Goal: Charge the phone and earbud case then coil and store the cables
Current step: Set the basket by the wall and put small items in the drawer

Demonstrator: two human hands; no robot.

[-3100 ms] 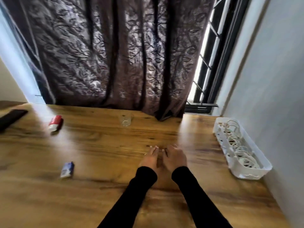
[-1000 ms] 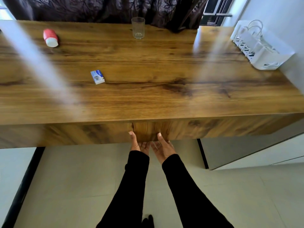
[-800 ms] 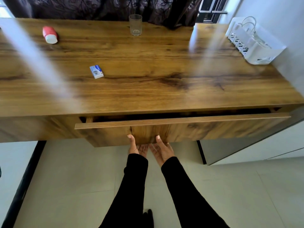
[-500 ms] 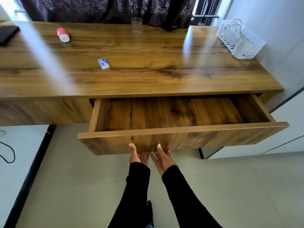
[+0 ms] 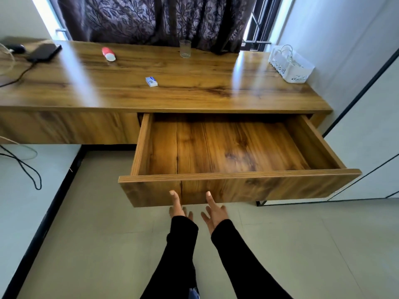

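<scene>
A wooden drawer (image 5: 226, 147) stands pulled well out from under the desk (image 5: 172, 93), its bare floor showing, apparently readied as the place where coiled cables will be stored. The person's left hand (image 5: 178, 207) and right hand (image 5: 212, 210) sit side by side at the lower edge of the drawer front, palms turned up, thumbs straight and laid against the panel, the other fingers loose and spread beneath it, grasping nothing; both arms in black sleeves reach straight forward from the near side. Far left on the desk lies a dark phone (image 5: 44, 51) with a black cable (image 5: 19, 76) running from its near end over the desk edge to the floor, which suggests it is on charge. White cables (image 5: 288, 55) sit in a white basket (image 5: 290, 67) at the far right against the wall. Between them on the desktop lie a red and white container (image 5: 108, 54), a clear drinking glass (image 5: 185, 48) near the curtain (image 5: 151, 18), and a small blue and white box (image 5: 151, 81). I cannot make out the earbud case with any certainty
</scene>
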